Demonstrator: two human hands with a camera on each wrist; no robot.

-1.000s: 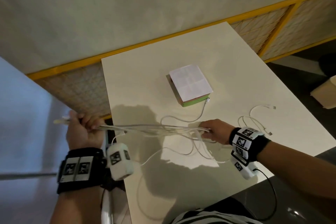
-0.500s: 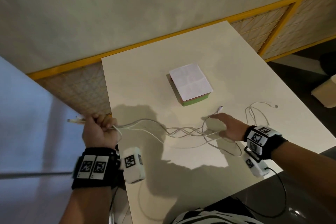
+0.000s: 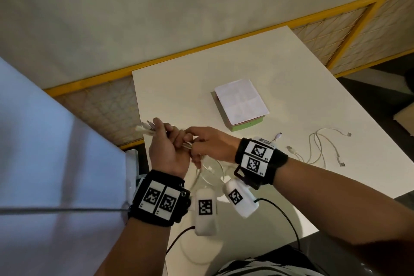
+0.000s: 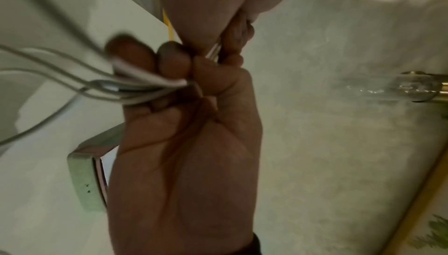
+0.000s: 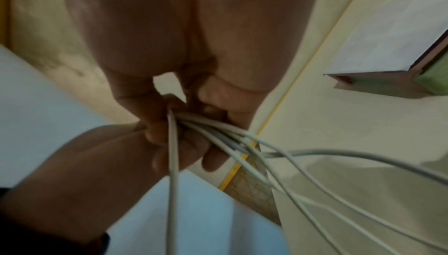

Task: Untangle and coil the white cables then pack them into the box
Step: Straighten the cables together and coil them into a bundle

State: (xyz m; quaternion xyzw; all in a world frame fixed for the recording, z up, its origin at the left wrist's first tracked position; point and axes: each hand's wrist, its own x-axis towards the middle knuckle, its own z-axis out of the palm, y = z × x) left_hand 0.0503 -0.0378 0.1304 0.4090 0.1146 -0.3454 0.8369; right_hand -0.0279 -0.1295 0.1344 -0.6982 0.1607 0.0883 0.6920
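My left hand (image 3: 171,141) grips a bundle of white cables (image 3: 146,129) in its fist above the table's left edge, with the plug ends sticking out to the left. My right hand (image 3: 198,143) has come against it and pinches the same strands (image 5: 218,136). Slack loops (image 3: 209,169) hang below both hands. In the left wrist view my fingers (image 4: 169,61) curl round the cables (image 4: 135,86). The box (image 3: 240,105), with a green base and a white lid on top, lies closed beyond the hands. Another white cable (image 3: 319,148) lies loose on the table to the right.
The white table (image 3: 280,63) stands against a yellow-framed lattice panel (image 3: 336,29) and a pale wall. A loose plug (image 3: 279,135) lies near my right wrist. A pale blue surface (image 3: 44,141) fills the left side past the table edge.
My right hand has travelled left along the cables and met the left hand. The left hand moved right towards the table. The strands stretched between them now hang as loops.
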